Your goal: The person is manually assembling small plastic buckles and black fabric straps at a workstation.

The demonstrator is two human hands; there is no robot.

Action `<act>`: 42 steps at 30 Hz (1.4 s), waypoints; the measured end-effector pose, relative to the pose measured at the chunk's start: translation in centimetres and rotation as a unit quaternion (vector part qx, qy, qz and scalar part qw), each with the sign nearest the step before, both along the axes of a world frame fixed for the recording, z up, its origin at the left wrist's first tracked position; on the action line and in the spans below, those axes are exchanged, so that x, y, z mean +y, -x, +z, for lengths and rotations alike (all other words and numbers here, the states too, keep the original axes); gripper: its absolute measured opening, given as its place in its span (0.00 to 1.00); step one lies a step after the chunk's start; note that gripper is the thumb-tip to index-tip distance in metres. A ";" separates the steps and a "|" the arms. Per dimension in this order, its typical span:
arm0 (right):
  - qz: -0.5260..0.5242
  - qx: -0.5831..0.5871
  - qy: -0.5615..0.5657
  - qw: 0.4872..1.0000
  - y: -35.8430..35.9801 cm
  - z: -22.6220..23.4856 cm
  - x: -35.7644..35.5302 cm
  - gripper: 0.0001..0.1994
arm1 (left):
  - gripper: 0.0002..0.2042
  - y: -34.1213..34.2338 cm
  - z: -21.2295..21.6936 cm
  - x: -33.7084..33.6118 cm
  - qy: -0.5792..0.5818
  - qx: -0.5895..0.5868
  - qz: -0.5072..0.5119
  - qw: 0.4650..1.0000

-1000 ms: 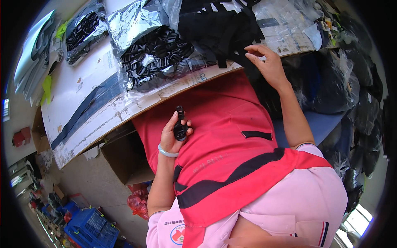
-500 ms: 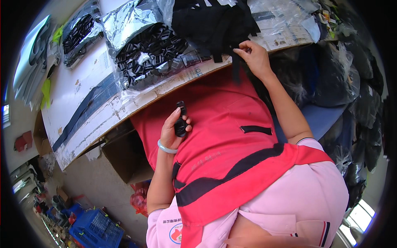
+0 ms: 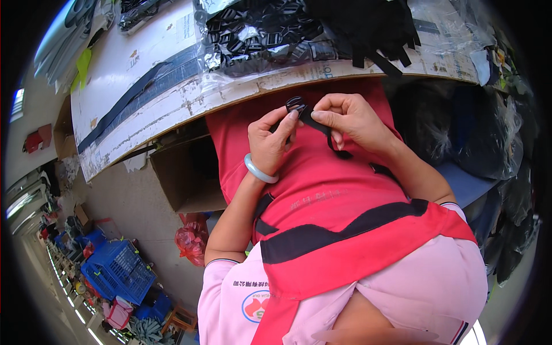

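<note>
In front of the red apron [image 3: 322, 184], my left hand [image 3: 268, 141] pinches a black plastic buckle [image 3: 295, 104] between thumb and fingers. Close beside it, my right hand [image 3: 357, 121] grips a black webbing strap [image 3: 321, 126] whose end meets the buckle. Whether the strap passes through the slot I cannot tell. The rest of the strap hangs below my right fingers and curls against the apron. On the table beyond lie a clear bag of many black buckles [image 3: 256, 35] and a heap of black straps [image 3: 368, 27].
The worn white tabletop [image 3: 129, 75] has a long dark strip [image 3: 118, 109] lying across it. Below stands an open cardboard box [image 3: 187, 184]. Plastic-wrapped dark bundles [image 3: 483, 132] crowd the right side. A red plastic bag [image 3: 191, 240] and blue crate [image 3: 121, 270] are on the floor.
My right hand has come back from the strap heap with a strap. My left hand has moved right, so the two hands now meet at the buckle. The view has shifted too.
</note>
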State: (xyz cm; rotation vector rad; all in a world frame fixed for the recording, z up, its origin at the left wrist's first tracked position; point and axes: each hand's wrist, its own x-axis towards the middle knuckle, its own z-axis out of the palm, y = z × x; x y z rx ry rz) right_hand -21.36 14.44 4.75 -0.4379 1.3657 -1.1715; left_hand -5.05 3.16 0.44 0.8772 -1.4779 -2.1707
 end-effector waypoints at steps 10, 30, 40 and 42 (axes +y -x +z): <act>-0.078 -0.120 0.017 0.990 -0.9 -2.0 -1.0 0.09 | 0.09 -0.1 -1.6 0.2 0.317 0.007 0.027 0.948; -0.100 -0.057 0.059 0.992 -1.3 -4.0 -1.4 0.11 | 0.12 -0.2 -2.9 -0.4 0.425 0.024 0.012 0.905; -0.074 0.186 0.202 0.959 -2.4 -3.9 -0.9 0.06 | 0.11 0.1 -1.5 -0.7 -0.186 0.003 0.064 0.980; -0.083 0.184 0.293 0.935 -2.7 -2.1 -0.9 0.05 | 0.10 0.2 -0.9 -0.7 -0.146 0.010 0.074 0.986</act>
